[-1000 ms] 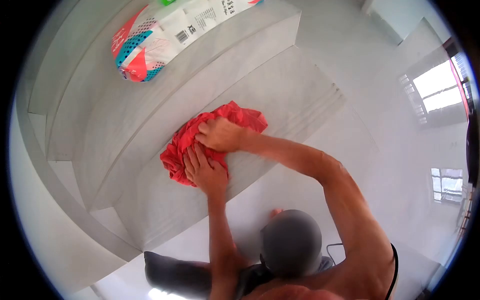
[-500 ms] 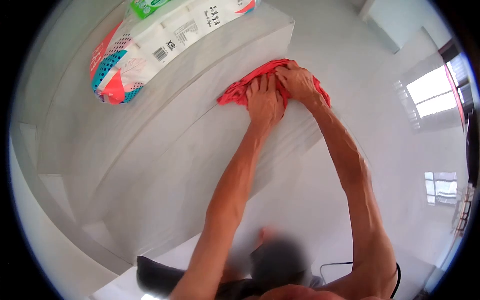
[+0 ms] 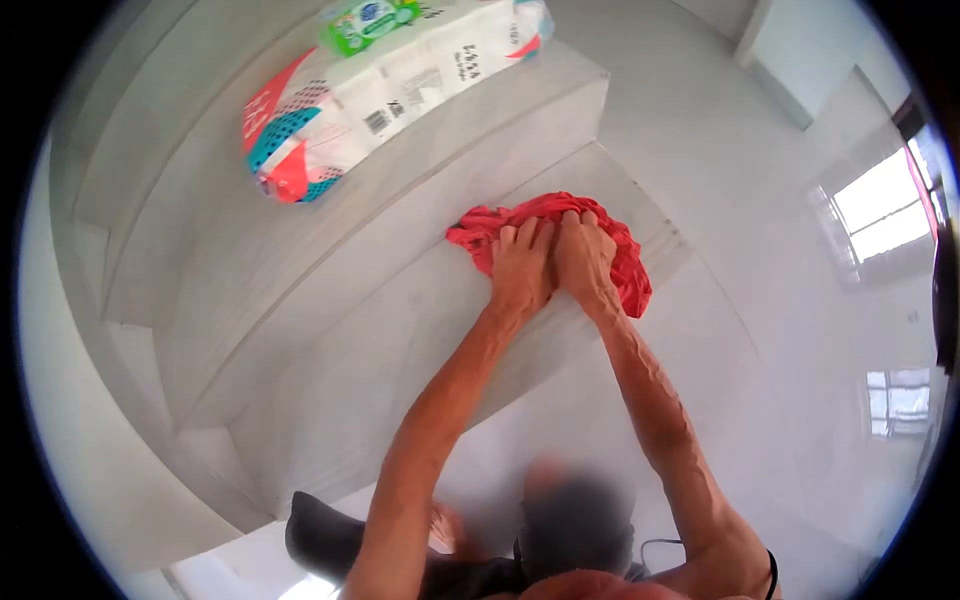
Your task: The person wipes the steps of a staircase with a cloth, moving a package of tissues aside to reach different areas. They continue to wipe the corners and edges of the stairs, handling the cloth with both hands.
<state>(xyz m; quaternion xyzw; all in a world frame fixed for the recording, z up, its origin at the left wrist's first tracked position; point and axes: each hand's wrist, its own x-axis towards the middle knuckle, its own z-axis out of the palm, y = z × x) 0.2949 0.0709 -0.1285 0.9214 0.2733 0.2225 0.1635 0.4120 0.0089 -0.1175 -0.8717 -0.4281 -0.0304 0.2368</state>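
Note:
A crumpled red cloth [image 3: 627,275] lies bunched on the pale step [image 3: 400,330]. My left hand [image 3: 522,265] is on its left part, fingers bent and dug into the folds. Right beside it, touching or nearly so, my right hand [image 3: 585,255] grips the cloth's middle with curled fingers. Both forearms reach forward from the bottom of the view. The fingertips are partly sunk in the fabric, and the cloth's underside is hidden.
One step higher lies a plastic-wrapped white pack [image 3: 410,90] with red and blue ends. On it rests a green packet [image 3: 370,25]. Curved steps rise to the left. Glossy floor [image 3: 790,330] with window reflections spreads to the right. My knee [image 3: 575,520] is at the bottom.
Both hands have drawn the red cloth back toward me across the step, and it is bunched differently. The right hand has come closer to the left. The camera view has shifted too.

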